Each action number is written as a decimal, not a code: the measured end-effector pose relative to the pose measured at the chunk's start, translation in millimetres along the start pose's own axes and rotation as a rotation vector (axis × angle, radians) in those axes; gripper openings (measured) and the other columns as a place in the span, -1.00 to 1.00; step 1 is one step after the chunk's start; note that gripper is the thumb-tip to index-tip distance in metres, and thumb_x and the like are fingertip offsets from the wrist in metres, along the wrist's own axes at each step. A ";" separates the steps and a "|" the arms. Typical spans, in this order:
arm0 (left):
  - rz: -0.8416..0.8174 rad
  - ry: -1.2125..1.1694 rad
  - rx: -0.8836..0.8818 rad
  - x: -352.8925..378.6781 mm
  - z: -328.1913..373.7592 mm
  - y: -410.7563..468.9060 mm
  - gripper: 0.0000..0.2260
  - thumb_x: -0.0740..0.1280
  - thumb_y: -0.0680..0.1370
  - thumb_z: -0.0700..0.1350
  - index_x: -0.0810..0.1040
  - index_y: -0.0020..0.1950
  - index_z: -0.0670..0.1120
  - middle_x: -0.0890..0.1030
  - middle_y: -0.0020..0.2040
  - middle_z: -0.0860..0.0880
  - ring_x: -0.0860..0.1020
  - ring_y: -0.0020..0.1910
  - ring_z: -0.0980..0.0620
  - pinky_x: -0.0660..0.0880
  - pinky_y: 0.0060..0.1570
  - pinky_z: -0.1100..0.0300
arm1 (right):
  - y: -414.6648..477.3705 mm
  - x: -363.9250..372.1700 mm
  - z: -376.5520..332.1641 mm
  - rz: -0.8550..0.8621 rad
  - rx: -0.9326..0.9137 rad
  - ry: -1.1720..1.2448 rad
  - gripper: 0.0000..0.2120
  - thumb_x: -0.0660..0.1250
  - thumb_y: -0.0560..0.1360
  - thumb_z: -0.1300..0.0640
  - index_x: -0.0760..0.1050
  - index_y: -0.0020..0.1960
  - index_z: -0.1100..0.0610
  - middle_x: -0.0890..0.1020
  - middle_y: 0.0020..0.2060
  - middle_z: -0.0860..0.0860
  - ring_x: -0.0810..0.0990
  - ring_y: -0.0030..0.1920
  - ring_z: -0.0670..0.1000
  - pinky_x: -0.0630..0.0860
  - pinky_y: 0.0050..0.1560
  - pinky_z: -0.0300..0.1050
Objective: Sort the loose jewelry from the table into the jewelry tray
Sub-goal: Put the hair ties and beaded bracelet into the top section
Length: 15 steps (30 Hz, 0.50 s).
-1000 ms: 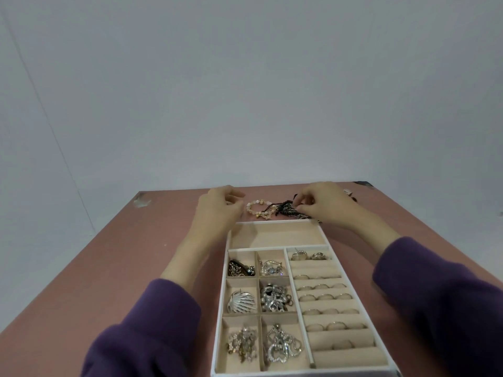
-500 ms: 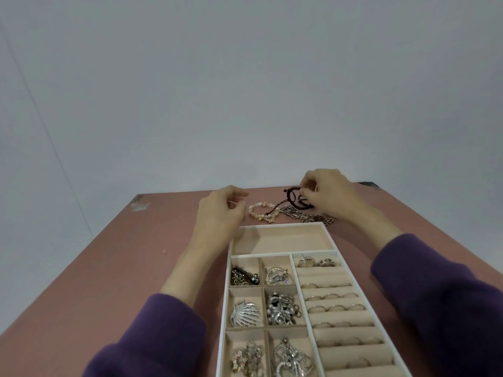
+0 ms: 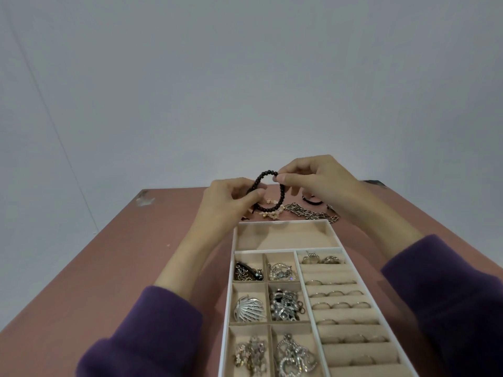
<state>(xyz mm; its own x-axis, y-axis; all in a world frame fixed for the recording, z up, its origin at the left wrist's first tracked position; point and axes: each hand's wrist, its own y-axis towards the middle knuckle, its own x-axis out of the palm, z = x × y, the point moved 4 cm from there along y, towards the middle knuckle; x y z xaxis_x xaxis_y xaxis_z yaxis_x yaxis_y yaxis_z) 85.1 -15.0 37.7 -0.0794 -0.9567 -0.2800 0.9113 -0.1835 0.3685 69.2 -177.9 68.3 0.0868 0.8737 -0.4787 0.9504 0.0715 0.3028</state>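
Jewelry tray point(image 3: 283, 221): six small compartments are each filled with silver pieces; rings point(image 3: 340, 305) are seated in the roll rows at right. One black bead bracelet point(image 3: 282, 192) is pinched in both grips, left hand point(image 3: 226, 202) and right hand point(image 3: 318, 180), above the tabletop point(image 3: 109, 268), past the tray's far end.

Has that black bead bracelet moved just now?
Yes. The black bead bracelet rose off the table beyond the far rim of the tray; left hand and right hand now pinch it aloft.

Soft even indoor light, faint shadows, no glare, wide-angle bending at edges, slightly soft detail
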 end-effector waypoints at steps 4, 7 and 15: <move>-0.098 -0.071 -0.046 -2.9 0.8 -0.8 -0.89 0.36 0.49 -0.26 0.64 -0.02 -0.15 0.67 -0.31 -0.05 0.62 -0.36 0.10 0.56 -0.33 0.34 | -2.5 -0.7 2.0 -0.011 0.021 0.003 -0.85 0.36 0.47 0.02 0.63 -0.11 0.09 0.62 -0.30 -0.02 0.49 -0.37 -0.16 0.38 -0.31 -0.27; -0.206 0.038 -0.081 1.1 -2.5 -3.1 -0.85 0.43 0.44 -0.18 0.65 0.00 -0.12 0.70 -0.24 -0.11 0.63 -0.35 0.06 0.56 -0.30 0.31 | -0.6 -5.0 8.0 0.045 0.051 -0.004 -0.87 0.35 0.47 0.01 0.62 -0.11 0.05 0.64 -0.27 0.00 0.51 -0.30 -0.09 0.39 -0.20 -0.11; -0.336 0.464 -0.039 10.4 -11.1 -7.5 -0.86 0.38 0.49 -0.16 0.66 0.02 -0.08 0.68 -0.27 -0.07 0.56 -0.40 0.09 0.53 -0.35 0.34 | 0.8 -4.1 14.7 0.052 0.093 -0.039 -0.89 0.34 0.49 0.05 0.61 -0.09 0.06 0.63 -0.28 0.01 0.44 -0.47 -0.16 0.35 -0.46 -0.33</move>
<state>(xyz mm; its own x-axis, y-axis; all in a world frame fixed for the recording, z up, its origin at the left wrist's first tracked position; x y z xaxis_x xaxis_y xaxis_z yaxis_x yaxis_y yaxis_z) 81.9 -21.0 22.2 -0.1895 -0.6464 -0.7391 0.8818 -0.4432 0.1615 74.1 -188.5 58.4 0.1469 0.8557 -0.4962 0.9677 -0.0205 0.2512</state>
